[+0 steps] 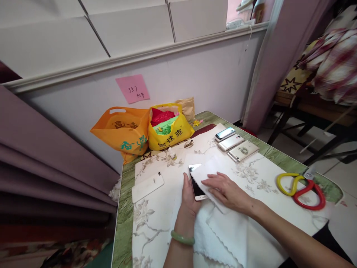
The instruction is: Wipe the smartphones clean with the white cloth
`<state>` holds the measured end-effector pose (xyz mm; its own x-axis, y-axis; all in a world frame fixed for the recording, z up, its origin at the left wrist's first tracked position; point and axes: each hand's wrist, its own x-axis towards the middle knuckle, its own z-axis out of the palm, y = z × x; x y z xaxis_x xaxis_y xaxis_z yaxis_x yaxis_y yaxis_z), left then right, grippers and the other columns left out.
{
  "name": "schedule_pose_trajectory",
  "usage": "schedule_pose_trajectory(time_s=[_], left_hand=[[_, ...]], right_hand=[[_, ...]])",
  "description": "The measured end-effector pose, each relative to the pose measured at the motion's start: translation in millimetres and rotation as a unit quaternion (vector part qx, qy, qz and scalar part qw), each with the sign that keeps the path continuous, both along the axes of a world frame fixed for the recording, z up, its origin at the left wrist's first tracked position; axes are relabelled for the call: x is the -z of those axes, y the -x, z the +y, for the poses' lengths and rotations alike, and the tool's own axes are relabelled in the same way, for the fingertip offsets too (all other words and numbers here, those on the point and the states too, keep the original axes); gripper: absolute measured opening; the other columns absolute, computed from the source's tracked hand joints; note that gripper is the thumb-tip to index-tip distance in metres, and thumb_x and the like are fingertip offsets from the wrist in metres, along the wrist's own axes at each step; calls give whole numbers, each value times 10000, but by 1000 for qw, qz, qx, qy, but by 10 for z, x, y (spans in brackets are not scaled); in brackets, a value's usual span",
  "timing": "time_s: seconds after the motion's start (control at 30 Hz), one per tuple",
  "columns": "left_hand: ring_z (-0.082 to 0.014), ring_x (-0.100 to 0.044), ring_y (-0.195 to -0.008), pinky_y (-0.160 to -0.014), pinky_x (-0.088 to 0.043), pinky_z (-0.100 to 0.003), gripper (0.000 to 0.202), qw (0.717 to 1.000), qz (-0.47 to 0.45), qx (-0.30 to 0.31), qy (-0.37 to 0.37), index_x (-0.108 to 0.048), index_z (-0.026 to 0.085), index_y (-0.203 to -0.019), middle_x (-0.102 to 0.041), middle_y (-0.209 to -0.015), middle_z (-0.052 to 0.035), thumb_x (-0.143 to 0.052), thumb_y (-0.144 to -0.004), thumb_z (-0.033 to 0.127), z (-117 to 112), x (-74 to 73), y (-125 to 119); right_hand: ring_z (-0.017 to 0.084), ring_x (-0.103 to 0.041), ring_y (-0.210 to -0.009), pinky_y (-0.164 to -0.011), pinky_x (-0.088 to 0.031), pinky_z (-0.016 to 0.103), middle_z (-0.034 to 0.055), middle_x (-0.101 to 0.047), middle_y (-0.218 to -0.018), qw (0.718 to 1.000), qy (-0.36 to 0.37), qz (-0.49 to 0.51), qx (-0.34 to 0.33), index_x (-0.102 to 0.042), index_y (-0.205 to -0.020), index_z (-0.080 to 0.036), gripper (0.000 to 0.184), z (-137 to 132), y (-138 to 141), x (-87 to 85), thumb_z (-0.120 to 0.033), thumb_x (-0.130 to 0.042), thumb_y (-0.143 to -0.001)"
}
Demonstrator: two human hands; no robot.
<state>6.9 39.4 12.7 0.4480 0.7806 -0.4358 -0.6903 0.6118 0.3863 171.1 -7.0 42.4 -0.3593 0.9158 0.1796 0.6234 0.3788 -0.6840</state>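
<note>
My left hand (190, 197) is wrapped round the left edge of a smartphone (196, 188) with a dark screen and a pale frame. Over the right part of that screen lies a white cleaning cloth (205, 173) with a zigzag edge. The fingers of my right hand (223, 189) rest on the cloth, pressing it against the phone. A larger white cloth (223, 238) is spread below my hands. On my left wrist sits a green bangle (182, 237).
A white phone (148, 187) lies at left, several more phones (231, 142) at the back right. Scissors (301, 188) with yellow and red handles are at right. An orange bag (122, 128), a yellow bag (170, 128) and a small bottle (172, 153) stand near the wall.
</note>
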Motion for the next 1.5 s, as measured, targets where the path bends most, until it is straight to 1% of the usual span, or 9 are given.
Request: schedule_pose_trajectory(time_s=[0.1, 0.23, 0.47, 0.63, 0.77, 1.2, 1.27, 1.43, 1.5], left_hand=[[-288, -685, -1009, -926, -513, -411, 646, 1000, -6, 3, -19, -631, 125, -1214, -725, -1092, -145, -537, -842, 646, -31, -33, -7], [-235, -710, -910, -925, -514, -373, 451, 993, 98, -54, -42, -642, 147, -1159, -747, -1019, -97, -755, -764, 333, -90, -14, -50], [-273, -697, -991, -923, -540, -392, 388, 981, 174, -86, -25, -673, 162, -1080, -748, -1039, -100, -760, -707, 226, -57, 31, -98], [-255, -707, -964, -925, -547, -395, 371, 980, 181, -83, -4, -668, 142, -1082, -754, -1005, -89, -742, -729, 233, -32, 33, -98], [-229, -714, -919, -936, -544, -383, 363, 979, 188, -84, 4, -673, 140, -1079, -748, -1025, -93, -739, -738, 244, -57, 20, -88], [-252, -705, -991, -959, -537, -383, 360, 980, 185, -78, 2, -665, 124, -1097, -744, -1059, -112, -722, -753, 211, -34, 35, -70], [-258, -699, -1007, -965, -533, -388, 376, 980, 184, -75, 2, -662, 123, -1106, -740, -1066, -117, -729, -749, 220, -36, 49, -67], [-270, -676, -1062, -977, -523, -401, 447, 982, 172, -75, -11, -636, 166, -1184, -717, -1130, -121, -737, -759, 260, -43, 65, -66], [-269, -672, -1071, -982, -518, -398, 432, 987, 152, -58, -8, -636, 176, -1186, -715, -1132, -119, -714, -793, 337, -45, 44, -57]], right_hand=[[257, -490, -1312, -1147, -272, 551, 65, -638, -1300, 996, -46, -70, -16, -599, -1293, -246, 384, -82, 58, 28, -220, -412, -958], [228, -529, -1275, -1140, -308, 516, 54, -653, -1278, 991, -108, -64, -45, -606, -1275, -269, 368, -147, 45, 21, -198, -440, -954], [177, -677, -880, -770, -538, 295, 64, -716, -994, 961, -241, 67, 120, -617, -1193, -225, 271, -577, -183, -78, -214, -581, -924], [169, -658, -773, -650, -493, 257, 47, -680, -946, 992, -98, -73, -23, -628, -1102, -219, 278, -919, 33, 43, -387, -653, -881], [177, -631, -747, -640, -460, 266, 38, -646, -892, 987, 16, -155, -25, -634, -963, -197, 117, -935, 162, 115, -249, -577, -875], [119, -573, -615, -544, -390, 199, -23, -639, -695, 960, 261, -21, -96, -662, -748, -202, 16, -1290, -818, -252, -201, -651, -738], [117, -578, -584, -524, -396, 202, -15, -651, -671, 971, 227, -15, -71, -682, -755, -197, 100, -1159, -865, -269, -274, -648, -808], [149, -655, -775, -689, -504, 253, 42, -717, -903, 990, -60, 44, 119, -695, -975, -217, 223, -538, -559, -262, -321, -498, -965], [172, -656, -984, -857, -524, 301, 71, -707, -1088, 983, -147, 58, 96, -659, -1140, -223, 269, -298, -295, -152, -285, -445, -989]])
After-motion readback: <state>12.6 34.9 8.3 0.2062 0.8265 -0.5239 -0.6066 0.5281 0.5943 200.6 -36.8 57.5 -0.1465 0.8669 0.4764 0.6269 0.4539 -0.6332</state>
